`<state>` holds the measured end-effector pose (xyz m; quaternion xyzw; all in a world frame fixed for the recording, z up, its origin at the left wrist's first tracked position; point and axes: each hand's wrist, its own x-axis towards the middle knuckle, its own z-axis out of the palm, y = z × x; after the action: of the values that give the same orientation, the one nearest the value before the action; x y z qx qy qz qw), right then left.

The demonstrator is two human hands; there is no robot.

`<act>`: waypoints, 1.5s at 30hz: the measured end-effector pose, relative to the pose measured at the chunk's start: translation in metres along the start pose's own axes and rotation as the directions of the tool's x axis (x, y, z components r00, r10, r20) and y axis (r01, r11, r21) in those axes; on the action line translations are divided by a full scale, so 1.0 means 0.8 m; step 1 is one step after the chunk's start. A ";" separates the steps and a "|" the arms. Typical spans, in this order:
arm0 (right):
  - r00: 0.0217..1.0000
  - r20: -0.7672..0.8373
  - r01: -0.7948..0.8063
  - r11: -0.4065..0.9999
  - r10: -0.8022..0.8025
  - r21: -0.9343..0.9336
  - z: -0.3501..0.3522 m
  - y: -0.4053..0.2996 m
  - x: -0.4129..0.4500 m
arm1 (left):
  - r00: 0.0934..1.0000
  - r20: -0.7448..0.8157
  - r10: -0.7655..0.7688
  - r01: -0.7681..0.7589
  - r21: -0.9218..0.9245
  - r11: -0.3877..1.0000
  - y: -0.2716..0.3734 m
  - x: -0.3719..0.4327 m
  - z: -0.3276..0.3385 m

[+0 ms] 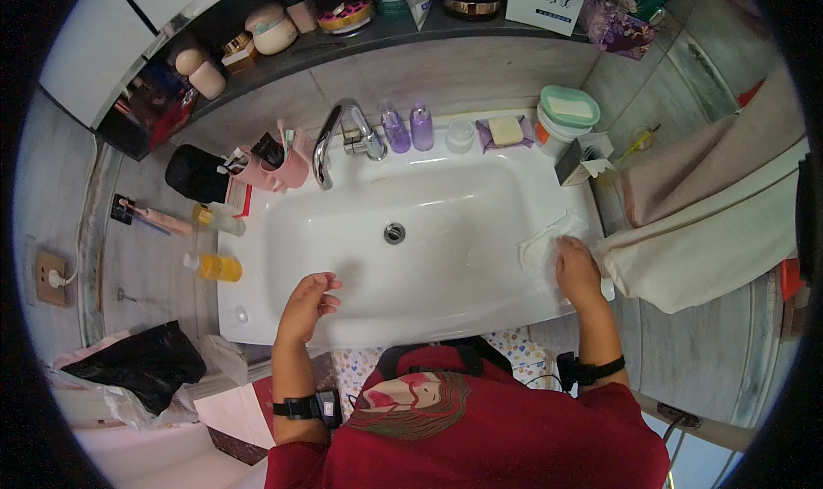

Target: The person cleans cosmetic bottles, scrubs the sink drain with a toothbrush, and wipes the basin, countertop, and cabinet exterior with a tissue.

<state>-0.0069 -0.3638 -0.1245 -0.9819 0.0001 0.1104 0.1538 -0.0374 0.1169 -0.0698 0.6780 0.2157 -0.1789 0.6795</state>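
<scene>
Before me is a white ceramic washbasin (443, 283) with a round metal drain (394, 233) in its floor. Over the basin's front left part is my left hand (307, 304), its fingers apart and slightly curled, with nothing in them. My right hand (577, 272) is at the basin's right rim, its fingers on a crumpled white cloth (539, 250). The cloth lies across the inner right wall and the rim. Part of it is hidden under that hand. A chrome faucet (331, 135) arches over the back left of the basin.
Along the back rim stand purple bottles (422, 127), a bar of soap (506, 131), a white tub (558, 135) and a small open box (582, 160). Pink cups (286, 169) and a yellow bottle (220, 267) stand left. Towels (707, 232) hang right; a cosmetics shelf (379, 42) runs above.
</scene>
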 end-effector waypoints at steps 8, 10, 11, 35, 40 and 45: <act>0.956 -0.209 -0.258 0.928 0.206 -0.269 0.067 -0.017 0.050 | 0.999 -0.019 -0.048 0.048 0.014 0.999 -0.013 -0.007 -0.004; 0.953 -0.184 -0.284 0.920 0.240 -0.271 0.050 -0.029 0.067 | 0.998 -0.030 -0.054 0.055 0.023 0.998 -0.017 -0.012 -0.009; 0.945 -0.168 -0.319 0.907 0.282 -0.275 0.041 -0.036 0.076 | 0.997 -0.039 -0.061 0.062 0.024 0.998 -0.019 -0.014 -0.012; 0.571 0.301 0.741 0.638 -0.764 0.212 0.143 -0.272 -0.051 | 0.268 -0.672 0.691 0.115 0.734 0.669 -0.146 -0.037 -0.241; 0.199 0.380 0.950 0.273 -0.903 0.152 0.182 -0.415 -0.025 | 0.432 -0.713 0.552 0.000 0.612 0.791 -0.162 -0.014 -0.272; -0.051 0.321 0.987 0.001 -0.946 0.161 0.225 -0.517 -0.013 | 0.432 -0.739 0.518 -0.160 0.502 0.850 -0.152 -0.026 -0.263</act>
<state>-0.0421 0.0841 -0.1644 -0.6639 -0.7245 0.1369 0.1245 -0.1306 0.3241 -0.1586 0.8161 0.3410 0.2860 0.3686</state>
